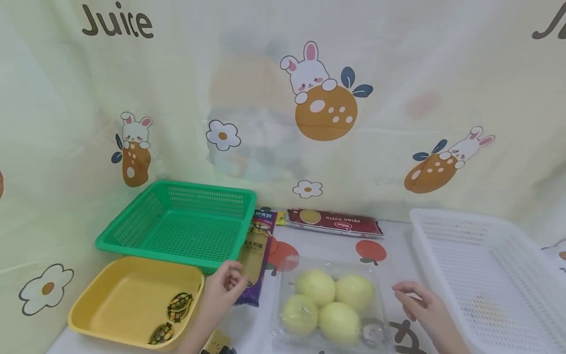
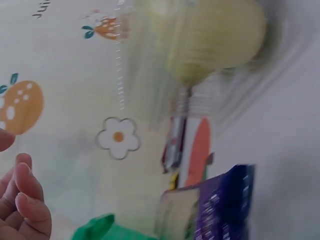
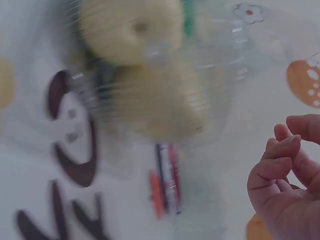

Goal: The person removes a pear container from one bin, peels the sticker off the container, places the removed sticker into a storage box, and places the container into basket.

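A clear plastic clamshell box (image 1: 328, 301) with several yellow-green apples lies on the table between my hands. My left hand (image 1: 224, 285) hovers just left of it, beside a purple packet (image 1: 255, 253), fingers loosely curled and holding nothing. My right hand (image 1: 415, 300) hovers just right of the box, fingers loosely bent, empty. In the left wrist view my left fingers (image 2: 22, 205) are at the lower left, the apples (image 2: 220, 37) blurred above. The right wrist view shows my right fingers (image 3: 287, 165) apart from the blurred apple box (image 3: 150, 75).
A green mesh basket (image 1: 181, 223) stands at the back left, a yellow tray (image 1: 128, 300) with two small packets in front of it. A white mesh basket (image 1: 491, 275) is at the right. A dark red packet (image 1: 333, 222) lies by the printed curtain.
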### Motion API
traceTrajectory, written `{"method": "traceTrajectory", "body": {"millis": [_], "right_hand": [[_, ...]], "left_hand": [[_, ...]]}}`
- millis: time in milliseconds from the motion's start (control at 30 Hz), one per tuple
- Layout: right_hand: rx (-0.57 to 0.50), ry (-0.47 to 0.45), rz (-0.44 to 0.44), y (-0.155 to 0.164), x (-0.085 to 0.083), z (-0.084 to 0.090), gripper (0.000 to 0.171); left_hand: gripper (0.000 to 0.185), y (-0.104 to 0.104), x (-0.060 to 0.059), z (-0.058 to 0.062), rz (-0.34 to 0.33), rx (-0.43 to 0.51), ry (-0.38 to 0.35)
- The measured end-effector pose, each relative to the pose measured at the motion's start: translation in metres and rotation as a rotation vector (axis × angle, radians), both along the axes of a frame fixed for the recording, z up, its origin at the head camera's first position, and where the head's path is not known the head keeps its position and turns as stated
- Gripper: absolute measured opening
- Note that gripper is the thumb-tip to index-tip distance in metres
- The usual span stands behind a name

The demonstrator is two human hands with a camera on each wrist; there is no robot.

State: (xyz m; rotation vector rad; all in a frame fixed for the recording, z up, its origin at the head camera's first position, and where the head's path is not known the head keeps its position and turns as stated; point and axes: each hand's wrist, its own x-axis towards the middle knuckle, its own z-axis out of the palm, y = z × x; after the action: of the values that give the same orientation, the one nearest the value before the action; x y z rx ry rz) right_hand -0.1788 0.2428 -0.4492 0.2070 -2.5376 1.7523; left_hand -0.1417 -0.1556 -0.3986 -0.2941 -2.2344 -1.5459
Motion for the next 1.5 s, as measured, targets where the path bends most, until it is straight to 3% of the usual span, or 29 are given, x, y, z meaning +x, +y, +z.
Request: {"method": "traceTrajectory", "body": {"millis": [67,167,300,367,500,633,833,1033,1167,1333,1500], "right_hand": [[0.070,-0.095,-0.065,-0.005,0.004,-0.001,0.024],[0.175,-0.200,-0.118,-0.014,0.009,-0.003,0.036],[0.262,-0.243,-0.129,-0.019,0.007,-0.014,0.050],[0.264,-0.247,-0.132,-0.022,0.006,-0.019,0.053],[0.236,-0.257,-0.140,-0.026,0.008,-0.029,0.056],[0.178,-0.206,-0.166,-0.026,0.010,-0.034,0.053],[0.123,-0.284,-0.126,-0.029,0.013,-0.037,0.053],[0.155,-0.299,-0.110,-0.037,0.013,-0.040,0.060],[0.146,-0.361,-0.111,-0.040,0.012,-0.041,0.068],[0.144,-0.255,-0.141,-0.044,0.012,-0.040,0.059],[0.213,-0.261,-0.181,-0.041,0.013,-0.039,0.056]], "left_hand": [[0.020,0.007,-0.001,-0.004,-0.026,-0.035,0.018],[0.020,0.015,-0.011,-0.034,-0.046,-0.101,0.084],[0.022,0.025,-0.025,-0.072,-0.018,-0.219,0.055],[0.027,0.031,-0.027,-0.078,-0.012,-0.261,-0.007],[0.030,0.038,-0.029,-0.086,-0.051,-0.256,-0.120],[0.034,0.043,-0.028,-0.088,-0.071,-0.271,-0.126],[0.049,0.044,-0.024,-0.085,-0.081,-0.243,-0.169],[0.045,0.042,-0.023,-0.089,-0.092,-0.190,-0.242],[0.033,0.045,-0.023,-0.095,-0.096,-0.153,-0.231],[0.023,0.050,-0.021,-0.098,-0.066,-0.025,-0.170],[0.020,0.055,-0.016,-0.092,-0.073,0.041,-0.172]]}}
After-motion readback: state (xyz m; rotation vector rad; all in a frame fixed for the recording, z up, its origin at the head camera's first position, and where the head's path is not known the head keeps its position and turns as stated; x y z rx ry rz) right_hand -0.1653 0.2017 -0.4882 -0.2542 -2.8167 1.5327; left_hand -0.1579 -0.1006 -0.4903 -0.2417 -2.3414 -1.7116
